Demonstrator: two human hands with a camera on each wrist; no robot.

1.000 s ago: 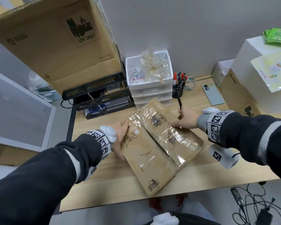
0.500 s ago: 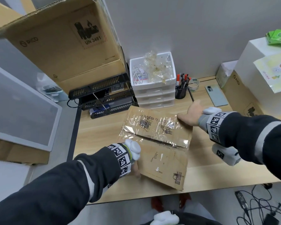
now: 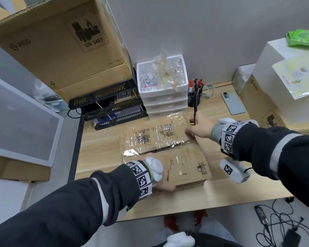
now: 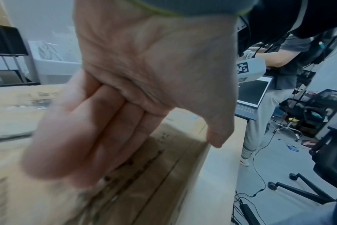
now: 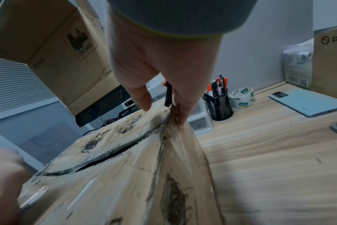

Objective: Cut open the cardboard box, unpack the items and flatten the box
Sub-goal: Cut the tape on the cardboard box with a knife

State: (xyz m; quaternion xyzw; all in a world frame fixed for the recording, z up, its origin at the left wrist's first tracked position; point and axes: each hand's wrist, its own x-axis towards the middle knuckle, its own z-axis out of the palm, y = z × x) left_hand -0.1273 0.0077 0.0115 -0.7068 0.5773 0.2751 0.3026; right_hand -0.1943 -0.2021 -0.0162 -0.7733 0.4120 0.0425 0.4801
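A flat brown cardboard box with clear tape lies square on the wooden desk. A dark slit runs along its top seam. My left hand lies on the near-left corner, its fingers straight on the top face and the thumb over the side edge. My right hand touches the far-right corner and pinches a thin black cutter that points upward. In the right wrist view the cutter sits between thumb and fingers, with the fingertips on the box's edge.
Behind the box stand a white drawer unit, black trays under a large carton, a pen cup, a tape roll and a phone. Cartons line the right. Cables lie on the floor.
The box has turned from a diagonal lie to square with the desk edge. My left hand has shifted from its left side to the near-left corner. The right hand stayed at the far corner.
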